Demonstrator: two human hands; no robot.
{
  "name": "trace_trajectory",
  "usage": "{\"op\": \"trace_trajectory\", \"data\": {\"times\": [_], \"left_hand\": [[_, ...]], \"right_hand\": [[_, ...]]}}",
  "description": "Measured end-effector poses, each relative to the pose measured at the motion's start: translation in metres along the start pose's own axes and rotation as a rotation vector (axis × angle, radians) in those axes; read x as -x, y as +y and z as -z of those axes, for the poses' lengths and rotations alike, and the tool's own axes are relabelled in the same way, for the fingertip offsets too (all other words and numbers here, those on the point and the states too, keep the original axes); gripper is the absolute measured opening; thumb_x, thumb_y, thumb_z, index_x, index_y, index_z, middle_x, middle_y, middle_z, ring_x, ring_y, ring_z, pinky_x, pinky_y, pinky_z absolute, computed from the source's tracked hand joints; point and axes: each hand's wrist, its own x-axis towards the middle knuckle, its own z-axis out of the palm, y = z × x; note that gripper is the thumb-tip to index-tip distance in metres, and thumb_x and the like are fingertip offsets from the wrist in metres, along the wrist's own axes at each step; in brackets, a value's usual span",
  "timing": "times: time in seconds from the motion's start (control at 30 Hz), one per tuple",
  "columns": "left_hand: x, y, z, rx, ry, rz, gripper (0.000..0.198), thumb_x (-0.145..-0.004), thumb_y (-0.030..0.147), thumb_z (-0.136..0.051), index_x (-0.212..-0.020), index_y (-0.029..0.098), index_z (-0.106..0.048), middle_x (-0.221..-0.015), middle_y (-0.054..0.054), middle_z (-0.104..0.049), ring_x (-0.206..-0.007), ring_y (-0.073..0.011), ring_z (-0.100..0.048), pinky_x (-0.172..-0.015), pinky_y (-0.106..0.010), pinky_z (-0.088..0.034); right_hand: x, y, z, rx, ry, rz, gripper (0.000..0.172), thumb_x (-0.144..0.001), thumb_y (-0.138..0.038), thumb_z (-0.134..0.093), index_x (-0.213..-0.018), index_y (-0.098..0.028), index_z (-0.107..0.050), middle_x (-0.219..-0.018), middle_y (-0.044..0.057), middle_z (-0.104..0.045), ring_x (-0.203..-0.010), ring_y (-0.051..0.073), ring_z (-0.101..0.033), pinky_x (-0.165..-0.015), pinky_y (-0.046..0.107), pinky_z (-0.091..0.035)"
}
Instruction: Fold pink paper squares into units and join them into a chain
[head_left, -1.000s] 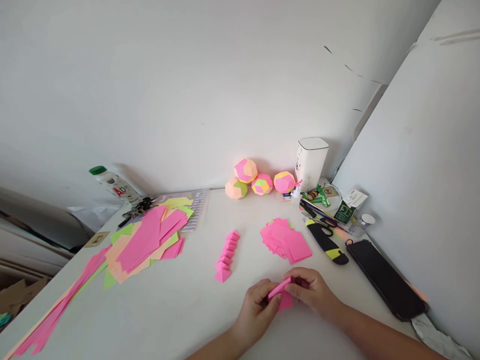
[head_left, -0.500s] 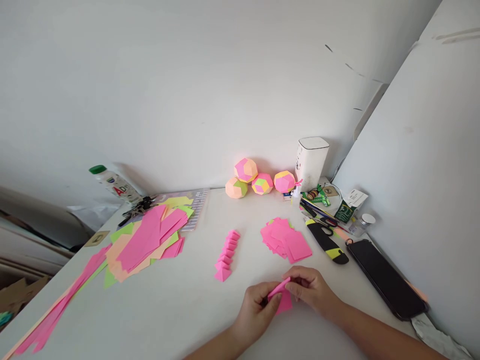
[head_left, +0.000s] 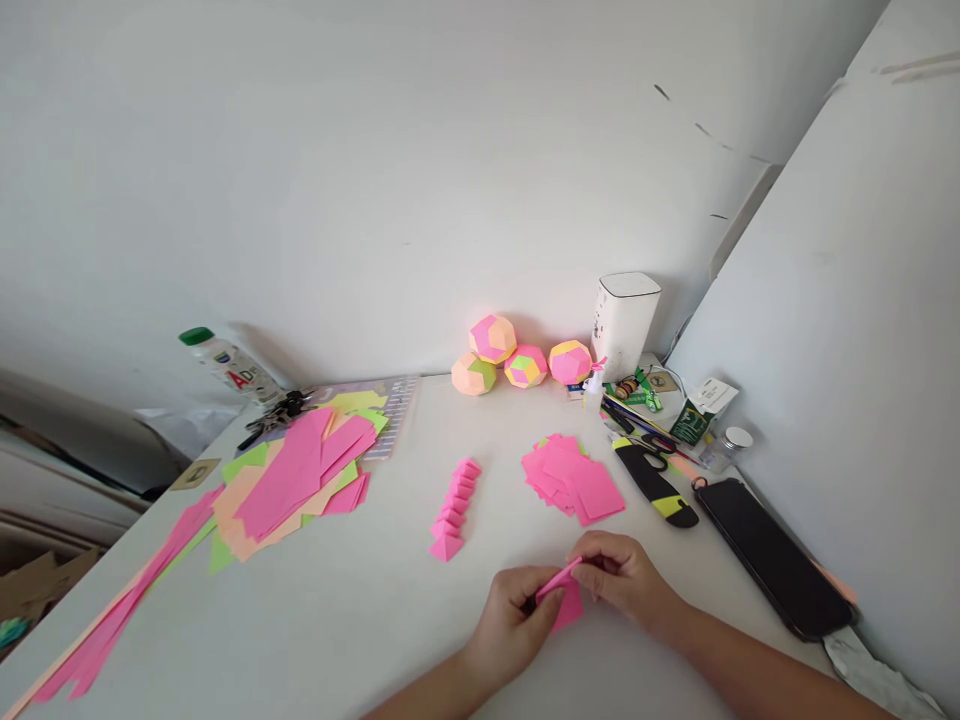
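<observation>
Between my two hands is a pink paper piece [head_left: 570,606], partly folded, with a narrow folded edge along its top. My left hand [head_left: 516,618] pinches its left end between thumb and fingers. At the upper right corner my right hand [head_left: 622,580] grips the same paper, its fingertips partly hidden behind it. Just beyond lies a loose pile of pink paper squares [head_left: 592,488], with a bit of green showing under it. Left of the pile, folded pink paper pieces [head_left: 453,512] stand in an overlapping row.
Coloured paper sheets and strips [head_left: 281,485] cover the table's left side, near a white bottle [head_left: 232,368]. Several faceted paper balls [head_left: 493,340] sit by the wall. At right are a white container [head_left: 626,325], a black-and-yellow cutter [head_left: 654,482], scissors [head_left: 652,455] and a phone [head_left: 776,560].
Almost nothing differs. Both hands keep their hold on the pink paper, and the view has shifted very slightly.
</observation>
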Motion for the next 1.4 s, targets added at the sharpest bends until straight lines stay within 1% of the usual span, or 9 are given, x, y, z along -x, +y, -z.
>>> {"op": "trace_trajectory", "data": {"times": [0.13,0.23,0.33,0.43,0.53,0.73,0.97,1.17,1.4], "left_hand": [[-0.0005,0.0024,0.0003,0.014,-0.029,0.027,0.037,-0.088,0.033,-0.042,-0.062,0.012,-0.057,-0.056,0.003,-0.031,-0.053,-0.0088,-0.026,-0.048,-0.021,-0.024],[-0.0004,0.0033,0.0003,0.012,-0.040,0.029,0.037,-0.087,0.033,-0.042,-0.056,0.014,-0.048,-0.055,0.004,-0.028,-0.052,-0.0084,-0.025,-0.047,-0.022,-0.021],[0.0003,0.0031,-0.0001,-0.023,-0.034,0.019,0.039,-0.087,0.034,-0.042,-0.052,0.015,-0.041,-0.054,0.004,-0.026,-0.051,-0.0081,-0.024,-0.047,-0.022,-0.020],[0.0005,0.0030,-0.0007,-0.052,-0.013,0.008,0.038,-0.086,0.036,-0.043,-0.055,0.015,-0.045,-0.055,0.004,-0.028,-0.052,-0.0085,-0.026,-0.048,-0.022,-0.022],[-0.0003,0.0033,-0.0009,-0.049,-0.016,0.007,0.037,-0.087,0.037,-0.042,-0.058,0.014,-0.049,-0.056,0.003,-0.029,-0.053,-0.0088,-0.027,-0.048,-0.022,-0.023],[-0.0009,0.0031,-0.0002,-0.058,-0.045,-0.006,0.043,-0.089,0.038,-0.039,-0.052,0.016,-0.036,-0.055,0.005,-0.022,-0.051,-0.0081,-0.022,-0.047,-0.023,-0.019],[-0.0012,0.0025,-0.0003,-0.074,-0.049,-0.025,0.044,-0.089,0.037,-0.038,-0.051,0.017,-0.034,-0.054,0.005,-0.021,-0.050,-0.0079,-0.021,-0.047,-0.024,-0.018],[-0.0006,0.0035,-0.0004,-0.059,-0.057,-0.012,0.042,-0.089,0.033,-0.039,-0.052,0.018,-0.027,-0.053,0.005,-0.020,-0.050,-0.0077,-0.020,-0.047,-0.024,-0.017],[-0.0008,0.0047,-0.0001,-0.065,-0.060,0.000,0.041,-0.088,0.033,-0.039,-0.053,0.018,-0.024,-0.053,0.005,-0.020,-0.049,-0.0079,-0.020,-0.046,-0.024,-0.016]], "right_hand": [[0.0007,-0.0002,0.0001,0.038,0.006,0.013,0.020,-0.078,-0.035,-0.065,-0.075,-0.016,-0.066,-0.065,0.000,-0.055,-0.053,0.011,-0.046,-0.049,0.023,-0.040],[0.0011,-0.0019,-0.0007,0.041,0.002,0.019,0.019,-0.078,-0.035,-0.064,-0.074,-0.016,-0.065,-0.062,-0.001,-0.053,-0.051,0.010,-0.046,-0.049,0.023,-0.039],[0.0010,-0.0053,-0.0019,0.055,-0.003,0.035,0.022,-0.078,-0.036,-0.064,-0.069,-0.017,-0.064,-0.061,-0.002,-0.052,-0.050,0.010,-0.045,-0.048,0.023,-0.039],[0.0004,-0.0084,-0.0029,0.089,0.002,0.047,0.025,-0.077,-0.038,-0.064,-0.066,-0.017,-0.063,-0.061,-0.001,-0.052,-0.052,0.011,-0.045,-0.048,0.024,-0.039],[0.0001,-0.0081,-0.0031,0.107,0.012,0.051,0.025,-0.077,-0.039,-0.064,-0.065,-0.017,-0.062,-0.060,-0.001,-0.052,-0.053,0.011,-0.044,-0.049,0.024,-0.038],[0.0011,-0.0040,-0.0019,0.041,0.008,0.008,0.023,-0.076,-0.037,-0.066,-0.068,-0.016,-0.060,-0.060,-0.003,-0.051,-0.051,0.010,-0.042,-0.048,0.023,-0.036],[0.0008,-0.0069,-0.0014,0.057,0.014,0.036,0.023,-0.074,-0.036,-0.068,-0.065,-0.017,-0.061,-0.061,-0.002,-0.051,-0.055,0.012,-0.044,-0.050,0.024,-0.037],[0.0009,-0.0042,-0.0008,-0.003,0.010,-0.017,0.022,-0.074,-0.035,-0.068,-0.067,-0.017,-0.058,-0.059,-0.004,-0.049,-0.052,0.010,-0.041,-0.049,0.023,-0.034],[0.0002,-0.0058,-0.0004,-0.014,0.008,0.002,0.020,-0.074,-0.033,-0.068,-0.065,-0.017,-0.058,-0.061,-0.003,-0.050,-0.053,0.010,-0.042,-0.049,0.024,-0.036]]}}
